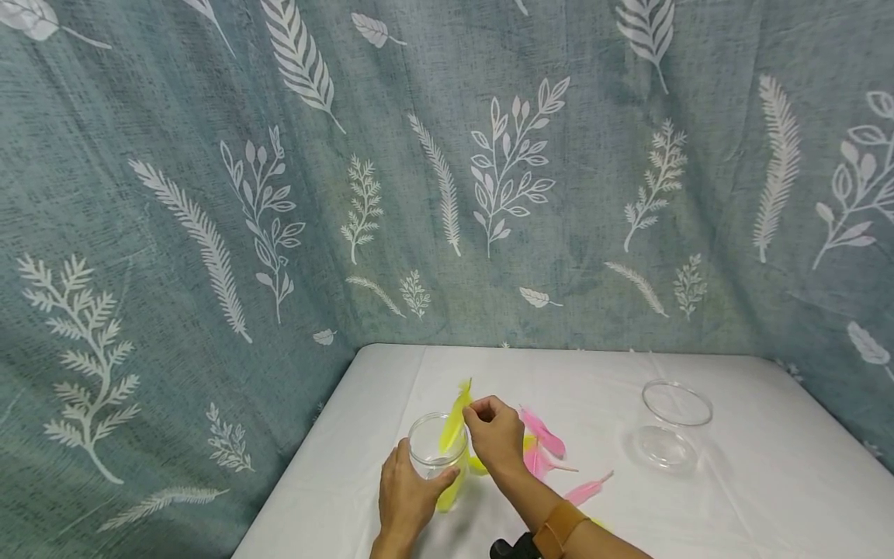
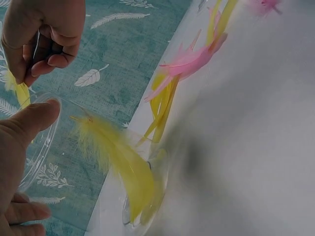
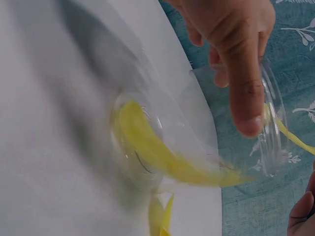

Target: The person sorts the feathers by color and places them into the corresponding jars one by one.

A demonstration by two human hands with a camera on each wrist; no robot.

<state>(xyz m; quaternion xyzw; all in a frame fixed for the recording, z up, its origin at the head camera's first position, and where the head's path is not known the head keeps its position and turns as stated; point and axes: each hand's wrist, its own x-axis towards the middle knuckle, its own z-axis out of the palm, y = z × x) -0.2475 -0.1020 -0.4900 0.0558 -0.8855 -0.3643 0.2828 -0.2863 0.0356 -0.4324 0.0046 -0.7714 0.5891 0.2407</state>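
While the left hand [image 1: 408, 493] curls round a clear cylindrical jar [image 1: 427, 450] (glass or plastic, can't tell) with a fluffy yellow feather [image 2: 137, 174] inside, the right hand [image 1: 497, 439] pinches a slim yellow feather [image 1: 455, 419] by its end at the mouth. Imo a fast push could bend it on the rim, or a bump tip the jar. Loose pink feathers [image 1: 546, 436] lie beside, another clear round jar [image 1: 667, 450] well apart

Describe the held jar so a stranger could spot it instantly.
On the white table, look left of the pink feathers. There the left hand grips the jar. Unlike the other jar farther right, this one has a yellow feather inside.
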